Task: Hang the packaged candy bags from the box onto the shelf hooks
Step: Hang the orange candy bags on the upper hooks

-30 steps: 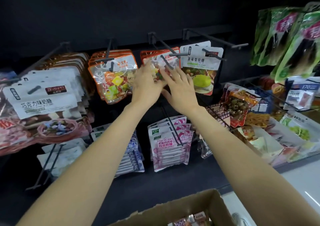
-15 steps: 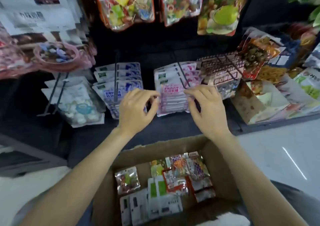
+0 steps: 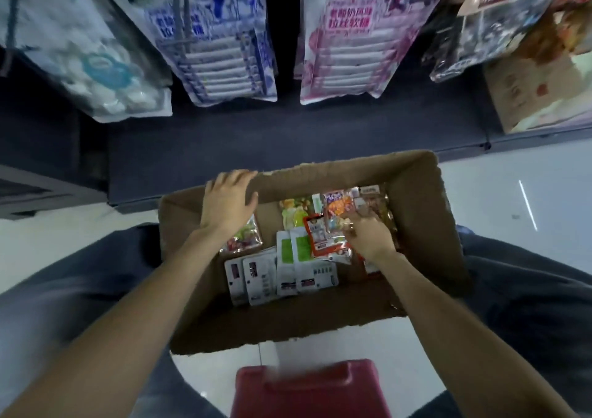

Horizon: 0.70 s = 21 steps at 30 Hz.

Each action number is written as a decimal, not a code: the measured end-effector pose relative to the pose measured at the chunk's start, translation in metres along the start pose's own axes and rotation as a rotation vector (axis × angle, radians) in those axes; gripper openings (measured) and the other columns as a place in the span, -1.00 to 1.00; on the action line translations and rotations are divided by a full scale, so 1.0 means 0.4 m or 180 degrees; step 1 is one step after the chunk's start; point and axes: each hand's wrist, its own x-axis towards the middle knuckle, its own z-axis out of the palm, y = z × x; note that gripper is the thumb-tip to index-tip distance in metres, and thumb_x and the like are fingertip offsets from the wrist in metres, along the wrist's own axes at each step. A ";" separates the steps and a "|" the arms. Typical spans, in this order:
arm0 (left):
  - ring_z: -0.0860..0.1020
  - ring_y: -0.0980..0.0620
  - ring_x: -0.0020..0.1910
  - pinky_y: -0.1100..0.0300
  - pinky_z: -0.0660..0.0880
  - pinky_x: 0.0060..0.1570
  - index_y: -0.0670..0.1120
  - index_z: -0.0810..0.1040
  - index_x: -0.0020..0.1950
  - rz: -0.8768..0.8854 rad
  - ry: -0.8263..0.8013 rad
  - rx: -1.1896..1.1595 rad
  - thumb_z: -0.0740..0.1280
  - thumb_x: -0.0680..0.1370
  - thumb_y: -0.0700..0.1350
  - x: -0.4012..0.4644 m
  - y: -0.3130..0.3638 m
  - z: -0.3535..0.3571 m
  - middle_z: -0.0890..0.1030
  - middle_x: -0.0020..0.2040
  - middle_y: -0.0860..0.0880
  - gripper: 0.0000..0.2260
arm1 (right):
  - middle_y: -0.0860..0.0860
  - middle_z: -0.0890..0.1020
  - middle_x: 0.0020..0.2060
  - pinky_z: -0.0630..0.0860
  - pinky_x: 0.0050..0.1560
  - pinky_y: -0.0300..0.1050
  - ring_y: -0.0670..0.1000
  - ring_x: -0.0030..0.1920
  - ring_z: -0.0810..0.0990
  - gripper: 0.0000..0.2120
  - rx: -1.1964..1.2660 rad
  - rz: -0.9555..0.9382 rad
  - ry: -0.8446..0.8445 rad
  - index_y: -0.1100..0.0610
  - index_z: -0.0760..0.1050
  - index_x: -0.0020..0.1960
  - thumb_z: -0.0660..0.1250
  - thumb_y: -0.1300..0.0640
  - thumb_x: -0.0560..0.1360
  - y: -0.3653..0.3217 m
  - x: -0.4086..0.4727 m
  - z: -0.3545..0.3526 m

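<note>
Reaching down into the cardboard box, the right hand has its fingers curled among the candy bags at the far right of the box, pinching the edge of an orange-trimmed bag that lies tilted on top of the pile. The left hand is spread flat, fingers straight and holding nothing, its fingertips resting over the box's far rim near the left corner. Both forearms stretch forward from the lower edge of the view. Inside the box, white bags with green panels lie flat side by side in the middle, and clear bags showing coloured sweets sit to their left. Beyond the box, pink-printed bags and blue-printed bags hang from shelf hooks
</note>
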 end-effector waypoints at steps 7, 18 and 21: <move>0.48 -0.15 0.11 -0.01 0.37 0.11 -0.03 0.55 0.21 -0.0298 0.0689 -0.0286 0.31 0.52 -0.16 -0.001 0.010 0.048 0.60 0.13 -0.06 -0.73 | 0.09 0.22 0.46 0.32 0.38 0.10 0.17 0.46 0.17 -0.45 -0.0643 -0.0100 -0.0574 0.03 0.22 0.46 0.30 0.20 0.52 0.049 0.085 0.155; 0.41 -0.16 0.14 -0.01 0.37 0.17 -0.12 0.43 0.33 -0.0050 0.0773 -0.0074 0.38 0.41 -0.22 -0.019 0.000 0.089 0.51 0.22 -0.08 -0.53 | 0.36 -0.35 0.45 -0.09 0.41 0.45 0.46 0.44 -0.25 0.11 -0.1659 -0.0031 -0.0959 -0.01 -0.43 0.51 0.42 -0.16 0.42 0.008 0.238 0.261; 0.40 -0.17 0.13 -0.01 0.37 0.15 -0.14 0.42 0.34 0.0028 0.0684 -0.0038 0.36 0.41 -0.23 -0.019 -0.004 0.077 0.50 0.23 -0.10 -0.51 | 0.43 -0.37 0.40 -0.05 0.35 0.50 0.55 0.40 -0.21 0.33 -0.1807 0.0073 -0.1090 0.10 -0.55 0.45 0.39 -0.42 0.24 0.002 0.252 0.291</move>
